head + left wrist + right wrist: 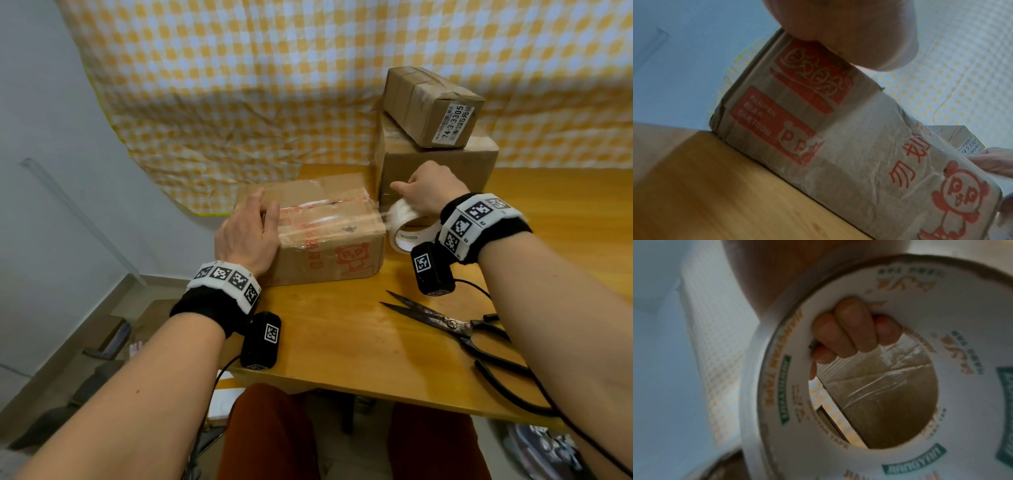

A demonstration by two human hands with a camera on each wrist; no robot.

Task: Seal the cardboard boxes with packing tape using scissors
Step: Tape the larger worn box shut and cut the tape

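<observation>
The right hand (430, 186), fingers hooked through the tape roll (407, 228), holds it just off the box's (329, 236) right end, the strip running leftward along the top to the flat, pressing left hand (248, 236), scissors (455, 325) nearest the right arm.

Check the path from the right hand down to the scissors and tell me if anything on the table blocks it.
Nothing visible on the table lies between them. The scissors lie on bare wood nearer the person, under the right forearm. But the right hand itself grips the tape roll, fingers through its core, so it would probably have to put that down first.
</observation>
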